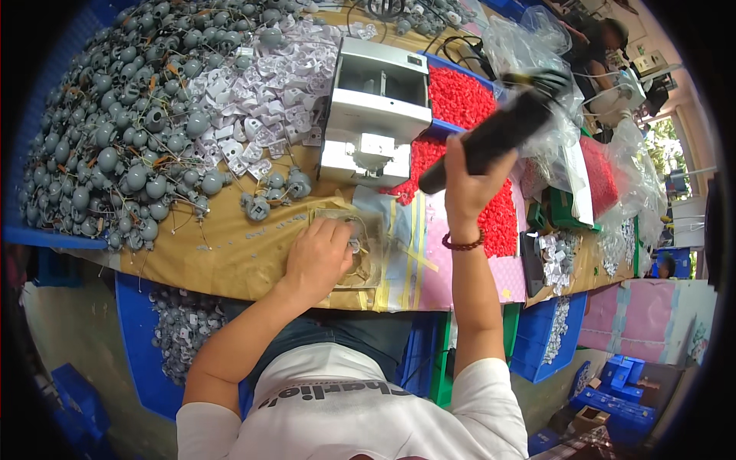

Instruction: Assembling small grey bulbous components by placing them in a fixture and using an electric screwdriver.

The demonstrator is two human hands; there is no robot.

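Observation:
My right hand is raised over the right part of the table, fingers wrapped round a black electric screwdriver, blurred by motion. The tool slants, one end up to the right and the other down to the left. My left hand is closed on a small grey plastic part, mostly hidden by the fingers. That hand rests over a shallow clear tray at the table's front edge. Beyond the tray lie a few loose grey parts with thin wires.
A big heap of wired grey parts fills the left, beside a pile of white plastic pieces. A silver machine stands behind the tray. Red pieces lie right of it. Clear plastic bags bulge at back right. Blue bins sit below the edge.

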